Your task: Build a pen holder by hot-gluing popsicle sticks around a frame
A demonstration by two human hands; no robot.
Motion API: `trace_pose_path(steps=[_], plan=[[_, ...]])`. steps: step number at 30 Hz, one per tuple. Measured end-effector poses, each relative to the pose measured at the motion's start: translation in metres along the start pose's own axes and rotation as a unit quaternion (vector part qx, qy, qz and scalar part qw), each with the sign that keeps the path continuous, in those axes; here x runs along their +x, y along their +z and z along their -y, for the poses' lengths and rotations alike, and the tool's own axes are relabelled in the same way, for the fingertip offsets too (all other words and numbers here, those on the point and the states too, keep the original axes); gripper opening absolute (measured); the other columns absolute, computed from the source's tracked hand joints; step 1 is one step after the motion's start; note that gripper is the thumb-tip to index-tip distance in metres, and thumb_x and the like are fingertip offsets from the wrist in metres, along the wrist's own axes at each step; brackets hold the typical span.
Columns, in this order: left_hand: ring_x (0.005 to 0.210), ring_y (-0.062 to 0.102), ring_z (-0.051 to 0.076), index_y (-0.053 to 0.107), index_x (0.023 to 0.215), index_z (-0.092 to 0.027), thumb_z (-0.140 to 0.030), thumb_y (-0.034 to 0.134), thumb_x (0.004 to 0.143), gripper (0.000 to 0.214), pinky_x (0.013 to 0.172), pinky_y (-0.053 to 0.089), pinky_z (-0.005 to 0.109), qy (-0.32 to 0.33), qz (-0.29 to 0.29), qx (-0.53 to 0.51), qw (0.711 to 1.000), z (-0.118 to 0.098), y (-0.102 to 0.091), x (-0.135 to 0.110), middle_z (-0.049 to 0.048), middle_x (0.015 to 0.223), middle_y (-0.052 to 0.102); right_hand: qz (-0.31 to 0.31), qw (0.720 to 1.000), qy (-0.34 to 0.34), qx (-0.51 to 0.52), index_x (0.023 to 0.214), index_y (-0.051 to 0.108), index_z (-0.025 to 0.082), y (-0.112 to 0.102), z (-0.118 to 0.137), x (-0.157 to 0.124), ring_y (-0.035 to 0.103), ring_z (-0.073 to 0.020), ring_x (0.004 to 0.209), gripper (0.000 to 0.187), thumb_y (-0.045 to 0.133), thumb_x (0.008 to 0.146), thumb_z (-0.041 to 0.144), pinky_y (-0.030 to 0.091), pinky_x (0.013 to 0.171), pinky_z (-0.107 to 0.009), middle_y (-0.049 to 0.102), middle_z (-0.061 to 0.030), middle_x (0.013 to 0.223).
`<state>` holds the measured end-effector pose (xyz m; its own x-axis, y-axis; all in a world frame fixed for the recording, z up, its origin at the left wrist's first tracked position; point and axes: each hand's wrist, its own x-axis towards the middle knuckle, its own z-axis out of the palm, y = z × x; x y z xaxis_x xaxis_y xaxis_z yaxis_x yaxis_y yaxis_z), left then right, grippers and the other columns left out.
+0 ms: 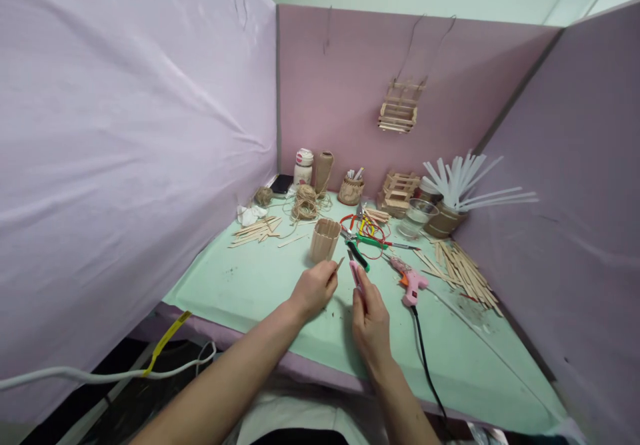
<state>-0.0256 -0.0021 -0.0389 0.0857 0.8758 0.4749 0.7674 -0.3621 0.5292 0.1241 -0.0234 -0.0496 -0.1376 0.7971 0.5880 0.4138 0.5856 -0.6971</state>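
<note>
Stick and cutter, held close over the worktop (240,285).
Our left hand (315,290) pinches a small wooden stick (339,264) just in front of the stick cup (325,239); our right hand (371,320) is clamped on a pink cutter (355,276), just beside the stick.

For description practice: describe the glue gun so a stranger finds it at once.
Start at the green table. Just right of the right hand lies the glue gun. Only it is pink and trails a black cord.
</note>
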Motion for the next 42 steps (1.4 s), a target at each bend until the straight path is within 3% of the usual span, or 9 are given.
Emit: trace_pose_path(steps=[4, 9, 15, 19, 23, 28, 32, 37, 42], plan=[[0.069, 0.058, 0.014, 0.057, 0.093, -0.019, -0.017, 0.043, 0.087, 0.015, 0.064, 0.043, 0.024, -0.010, 0.005, -0.010, 1.000, 0.000, 0.001, 0.000, 0.0030, 0.080, 0.062, 0.017, 1.000, 0.006, -0.026, 0.142, 0.041, 0.029, -0.010, 0.006, 0.006, 0.059, -0.0188, 0.108, 0.047, 0.037, 0.095, 0.025, 0.047, 0.093, -0.035, 0.059, -0.0065, 0.127], [0.067, 0.061, 0.014, 0.051, 0.113, -0.019, -0.018, 0.044, 0.087, 0.027, 0.062, 0.044, 0.024, -0.026, -0.002, -0.014, 1.000, 0.002, 0.003, 0.000, 0.0035, 0.084, 0.067, -0.043, 0.998, 0.035, 0.004, 0.142, 0.040, 0.022, -0.023, 0.007, 0.026, 0.058, -0.0229, 0.110, 0.050, 0.042, 0.093, 0.032, 0.048, 0.092, -0.039, 0.059, -0.0102, 0.127], [0.067, 0.064, 0.017, 0.044, 0.124, -0.019, -0.019, 0.046, 0.086, 0.038, 0.061, 0.046, 0.026, -0.053, -0.022, -0.003, 0.998, 0.005, 0.000, -0.001, 0.0055, 0.088, 0.069, 0.033, 0.999, 0.019, 0.012, 0.125, 0.058, 0.023, -0.022, 0.002, 0.059, 0.064, -0.0204, 0.090, 0.037, 0.047, 0.091, 0.037, 0.050, 0.084, -0.036, 0.067, -0.0079, 0.112], [0.069, 0.065, 0.018, 0.041, 0.128, -0.019, -0.019, 0.046, 0.086, 0.043, 0.062, 0.047, 0.027, -0.070, -0.043, 0.031, 0.996, 0.008, -0.001, -0.008, 0.0069, 0.091, 0.070, 0.044, 0.999, 0.002, 0.007, 0.131, 0.053, 0.025, -0.011, 0.003, 0.070, 0.065, -0.0184, 0.085, 0.040, 0.046, 0.092, 0.033, 0.050, 0.084, -0.036, 0.067, -0.0072, 0.114], [0.070, 0.066, 0.018, 0.038, 0.132, -0.019, -0.019, 0.044, 0.087, 0.046, 0.062, 0.047, 0.026, -0.069, -0.052, 0.077, 0.993, 0.009, 0.001, -0.014, 0.0067, 0.090, 0.070, 0.084, 0.995, -0.046, 0.025, 0.143, 0.039, 0.028, -0.007, 0.001, 0.067, 0.062, -0.0183, 0.104, 0.048, 0.039, 0.094, 0.028, 0.049, 0.088, -0.034, 0.053, -0.0061, 0.136], [0.071, 0.067, 0.020, 0.035, 0.135, -0.018, -0.020, 0.042, 0.089, 0.047, 0.062, 0.048, 0.027, -0.084, -0.023, 0.084, 0.993, 0.008, 0.001, -0.014, 0.0075, 0.092, 0.071, 0.131, 0.990, -0.049, 0.011, 0.139, 0.045, 0.027, -0.019, 0.000, 0.066, 0.055, -0.0212, 0.120, 0.045, 0.039, 0.095, 0.031, 0.045, 0.098, -0.036, 0.056, -0.0041, 0.135], [0.077, 0.068, 0.021, 0.039, 0.134, -0.020, -0.021, 0.043, 0.089, 0.045, 0.066, 0.049, 0.028, -0.088, -0.010, 0.052, 0.995, 0.007, -0.002, -0.012, 0.0080, 0.097, 0.070, 0.163, 0.984, -0.039, -0.064, 0.131, 0.053, 0.028, -0.030, 0.011, 0.074, 0.065, -0.0209, 0.099, 0.039, 0.040, 0.094, 0.031, 0.050, 0.082, -0.032, 0.068, -0.0044, 0.114], [0.086, 0.066, 0.018, 0.056, 0.115, -0.021, -0.020, 0.044, 0.090, 0.027, 0.076, 0.048, 0.027, -0.079, -0.002, -0.031, 0.996, 0.006, -0.006, -0.011, 0.0061, 0.101, 0.070, 0.166, 0.976, -0.071, -0.120, 0.122, 0.055, 0.025, -0.036, 0.024, 0.084, 0.064, -0.0198, 0.090, 0.033, 0.036, 0.095, 0.029, 0.047, 0.071, -0.029, 0.067, -0.0064, 0.110], [0.085, 0.065, 0.018, 0.062, 0.103, -0.021, -0.020, 0.048, 0.089, 0.020, 0.077, 0.048, 0.027, -0.085, -0.004, -0.044, 0.995, 0.004, -0.007, -0.009, 0.0049, 0.097, 0.071, 0.175, 0.967, -0.068, -0.172, 0.092, 0.060, 0.022, -0.036, 0.014, 0.087, 0.059, -0.0176, 0.072, 0.029, 0.035, 0.096, 0.036, 0.040, 0.060, -0.025, 0.066, -0.0041, 0.084]])
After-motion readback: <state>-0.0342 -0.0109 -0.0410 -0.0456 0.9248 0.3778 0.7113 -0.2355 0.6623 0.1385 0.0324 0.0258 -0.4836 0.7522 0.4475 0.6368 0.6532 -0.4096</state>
